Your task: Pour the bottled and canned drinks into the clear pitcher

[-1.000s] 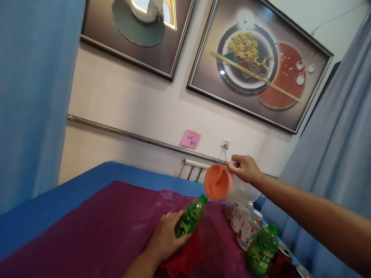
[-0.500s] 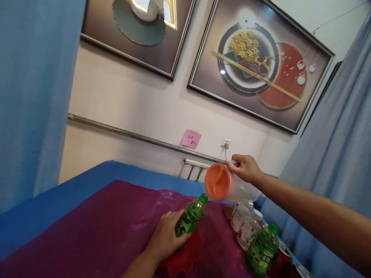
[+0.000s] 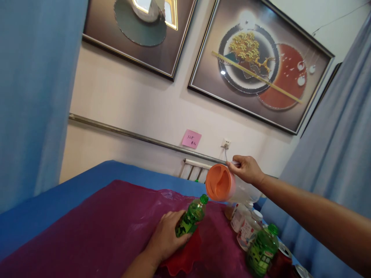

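My left hand [image 3: 166, 237] is wrapped round a green plastic bottle [image 3: 194, 214], which leans to the right, its neck up. Under that hand lies a red dish with a wavy edge [image 3: 181, 264], partly hidden. My right hand [image 3: 245, 168] grips the handle of a clear water jug with an orange lid [image 3: 218, 182]. The jug is tipped on its side, lid facing left, just above and to the right of the bottle's mouth, apart from it. I cannot make out any stream of liquid between them.
Along the right edge stand clear labelled bottles [image 3: 247, 233], another green bottle [image 3: 263, 251] and drink cans [image 3: 281, 260]. A dark pink sheet [image 3: 95, 224] covers the blue surface [image 3: 127, 170]. Behind are a metal rail [image 3: 139, 138] and a blue curtain [image 3: 333, 135].
Almost nothing differs. Both hands, the bottle and the tipped jug keep their places, with only a very slight shift of the whole view.
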Demonstrator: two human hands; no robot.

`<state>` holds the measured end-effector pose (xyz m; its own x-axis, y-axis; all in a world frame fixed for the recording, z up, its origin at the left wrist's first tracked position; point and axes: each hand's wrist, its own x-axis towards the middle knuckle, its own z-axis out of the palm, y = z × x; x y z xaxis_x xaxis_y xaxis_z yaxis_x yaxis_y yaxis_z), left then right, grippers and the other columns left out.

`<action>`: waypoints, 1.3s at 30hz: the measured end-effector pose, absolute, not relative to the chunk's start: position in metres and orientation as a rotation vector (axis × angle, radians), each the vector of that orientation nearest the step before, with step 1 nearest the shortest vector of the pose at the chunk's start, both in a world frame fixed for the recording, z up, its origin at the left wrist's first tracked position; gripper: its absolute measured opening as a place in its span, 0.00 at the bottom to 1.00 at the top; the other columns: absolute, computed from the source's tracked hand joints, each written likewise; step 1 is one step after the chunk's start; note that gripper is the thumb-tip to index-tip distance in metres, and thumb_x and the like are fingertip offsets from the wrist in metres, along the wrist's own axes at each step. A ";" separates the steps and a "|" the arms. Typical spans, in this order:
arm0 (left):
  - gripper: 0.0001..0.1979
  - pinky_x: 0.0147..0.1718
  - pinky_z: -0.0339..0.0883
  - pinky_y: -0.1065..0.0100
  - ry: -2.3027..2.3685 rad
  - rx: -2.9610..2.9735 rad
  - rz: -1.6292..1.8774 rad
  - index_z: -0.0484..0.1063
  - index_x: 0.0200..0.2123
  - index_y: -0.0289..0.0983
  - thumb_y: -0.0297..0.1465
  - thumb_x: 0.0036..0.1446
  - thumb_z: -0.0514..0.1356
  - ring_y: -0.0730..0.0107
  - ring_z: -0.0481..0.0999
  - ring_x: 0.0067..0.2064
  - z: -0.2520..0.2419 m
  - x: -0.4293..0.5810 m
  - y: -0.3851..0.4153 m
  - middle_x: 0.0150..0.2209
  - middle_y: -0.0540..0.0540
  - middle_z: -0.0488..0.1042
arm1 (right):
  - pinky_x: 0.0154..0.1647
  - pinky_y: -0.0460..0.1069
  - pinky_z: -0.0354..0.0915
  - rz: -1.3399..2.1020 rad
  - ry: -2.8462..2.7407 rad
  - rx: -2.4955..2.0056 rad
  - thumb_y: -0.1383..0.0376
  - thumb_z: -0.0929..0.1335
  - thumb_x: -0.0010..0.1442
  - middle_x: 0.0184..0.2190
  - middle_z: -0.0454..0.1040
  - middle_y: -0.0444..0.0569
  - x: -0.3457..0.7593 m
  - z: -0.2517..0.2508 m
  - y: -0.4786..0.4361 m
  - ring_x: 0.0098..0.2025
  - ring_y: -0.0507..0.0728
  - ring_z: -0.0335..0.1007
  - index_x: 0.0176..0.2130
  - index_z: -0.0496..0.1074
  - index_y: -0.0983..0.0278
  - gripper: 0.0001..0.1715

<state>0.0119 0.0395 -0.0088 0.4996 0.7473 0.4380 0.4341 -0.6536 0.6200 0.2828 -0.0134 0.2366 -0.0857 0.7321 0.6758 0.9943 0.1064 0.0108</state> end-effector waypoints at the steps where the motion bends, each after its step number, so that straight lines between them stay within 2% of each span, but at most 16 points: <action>1: 0.31 0.54 0.64 0.53 0.973 2.314 0.985 0.71 0.57 0.38 0.35 0.48 0.69 0.50 0.75 0.51 -0.009 0.012 0.040 0.51 0.41 0.79 | 0.24 0.48 0.45 -0.664 -1.875 -1.682 0.48 0.63 0.57 0.15 0.52 0.39 0.283 0.237 -0.014 0.20 0.50 0.46 0.19 0.51 0.59 0.27; 13: 0.29 0.50 0.65 0.55 0.943 2.328 1.018 0.72 0.56 0.40 0.35 0.48 0.69 0.52 0.76 0.48 -0.010 0.011 0.039 0.48 0.43 0.79 | 0.24 0.48 0.45 -0.637 -1.880 -1.671 0.47 0.63 0.57 0.15 0.52 0.39 0.284 0.236 -0.014 0.20 0.50 0.46 0.19 0.51 0.59 0.26; 24: 0.31 0.53 0.64 0.54 0.981 2.314 0.991 0.71 0.57 0.40 0.35 0.47 0.69 0.51 0.75 0.51 -0.009 0.012 0.039 0.51 0.42 0.79 | 0.24 0.48 0.45 -0.625 -1.881 -1.678 0.47 0.63 0.56 0.15 0.51 0.39 0.282 0.238 -0.015 0.20 0.50 0.46 0.19 0.50 0.59 0.27; 34: 0.29 0.50 0.65 0.56 0.950 2.320 1.038 0.72 0.55 0.41 0.35 0.47 0.69 0.53 0.76 0.48 -0.010 0.012 0.039 0.48 0.43 0.80 | 0.24 0.48 0.45 -0.639 -1.882 -1.673 0.47 0.63 0.57 0.15 0.52 0.39 0.282 0.238 -0.014 0.20 0.50 0.46 0.19 0.51 0.59 0.27; 39: 0.30 0.51 0.65 0.56 0.962 2.319 1.034 0.72 0.56 0.42 0.35 0.48 0.69 0.53 0.76 0.49 -0.010 0.012 0.040 0.48 0.44 0.80 | 0.24 0.48 0.45 -0.645 -1.887 -1.665 0.47 0.63 0.57 0.15 0.53 0.39 0.282 0.237 -0.014 0.20 0.50 0.46 0.19 0.51 0.59 0.27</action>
